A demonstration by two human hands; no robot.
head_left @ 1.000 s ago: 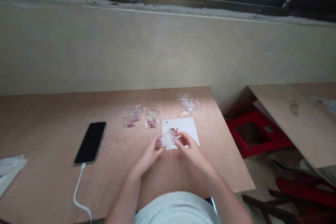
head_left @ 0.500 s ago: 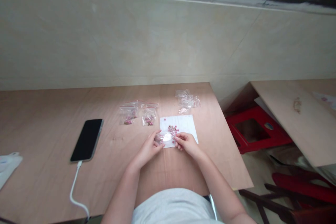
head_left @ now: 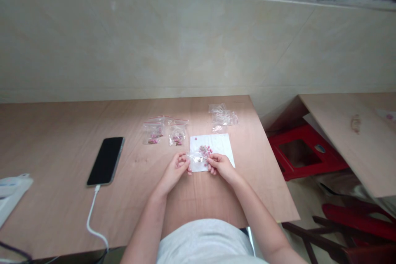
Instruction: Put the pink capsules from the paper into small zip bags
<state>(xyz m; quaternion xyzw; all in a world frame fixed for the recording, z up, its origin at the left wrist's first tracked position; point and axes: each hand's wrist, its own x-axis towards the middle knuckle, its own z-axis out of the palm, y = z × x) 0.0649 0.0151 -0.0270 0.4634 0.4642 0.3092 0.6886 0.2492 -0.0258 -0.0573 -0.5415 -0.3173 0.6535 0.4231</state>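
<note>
A small clear zip bag (head_left: 195, 158) is stretched between my two hands, just above a white sheet of paper (head_left: 223, 142). My left hand (head_left: 177, 170) pinches the bag's left edge. At its right edge, the fingers of my right hand (head_left: 221, 166) are closed on the plastic. Small pink beads (head_left: 206, 149) lie in a loose heap on the paper, partly behind the bag and my right fingertips. One single pink bead (head_left: 196, 138) sits near the paper's upper left corner.
Filled zip bags (head_left: 177, 135) with pink pieces lie behind my left hand. A pile of flat clear bags (head_left: 223, 116) is at the back right. A phone (head_left: 105, 161) with a white cable (head_left: 89, 218) lies left. A red stool (head_left: 305, 152) stands beyond the table's right edge.
My left hand has turned slightly and its fingers have shifted up along the bag's left edge. The bag now looks flatter and more stretched. The camera view has moved a little.
</note>
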